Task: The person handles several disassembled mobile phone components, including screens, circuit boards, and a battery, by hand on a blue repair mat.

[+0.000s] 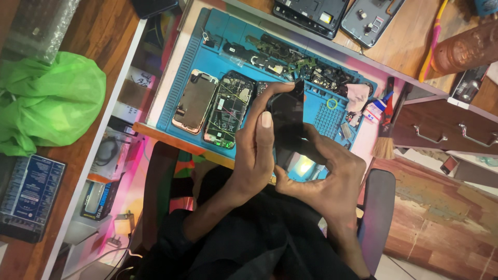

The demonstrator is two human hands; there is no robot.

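Both my hands hold one black phone (286, 119) upright over the near edge of a blue repair mat (205, 46). My left hand (255, 155) grips its left edge, thumb laid flat on the dark glass and fingers curled over the top. My right hand (326, 176) pinches the phone's lower right side from below. On the mat to the left lie a phone back shell (195, 101) and an opened phone (228, 110) with its boards and battery showing. Small loose parts (290, 65) are scattered along the mat's far side.
A green plastic bag (46, 98) lies on the wooden surface at left, by a dark box (30, 197). Two more opened phones (311, 13) rest at the top. A brush (385, 140) and drawer handles (446, 136) are at right. My dark-clothed lap fills the bottom.
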